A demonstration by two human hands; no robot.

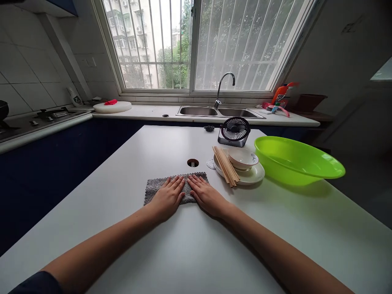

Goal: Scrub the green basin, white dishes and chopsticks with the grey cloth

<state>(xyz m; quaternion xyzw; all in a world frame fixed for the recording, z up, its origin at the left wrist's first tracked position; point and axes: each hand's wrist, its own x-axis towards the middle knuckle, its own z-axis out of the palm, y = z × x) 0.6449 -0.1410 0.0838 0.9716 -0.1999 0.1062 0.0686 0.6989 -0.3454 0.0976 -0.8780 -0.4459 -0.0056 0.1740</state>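
A grey cloth (152, 188) with zigzag edges lies flat on the white table (134, 249). My left hand (169, 197) rests palm down on its middle, fingers stretched out. Beside it my right hand (206, 195) presses flat on the cloth's right part, fingers also extended; neither hand grips anything. Just beyond the cloth is a round dark hole (192, 163) in the tabletop. To the right of my right hand, a bundle of wooden chopsticks (226, 166) leans across a white plate (255, 176) that carries a white bowl (241, 157).
A large green basin (301, 161) stands at the table's right edge. Behind the plate are a small black fan (235, 130) and a dark scouring ball (209, 128). Along the window, the counter holds a double sink (197, 111), a round white board (112, 107) and an orange bottle (279, 94).
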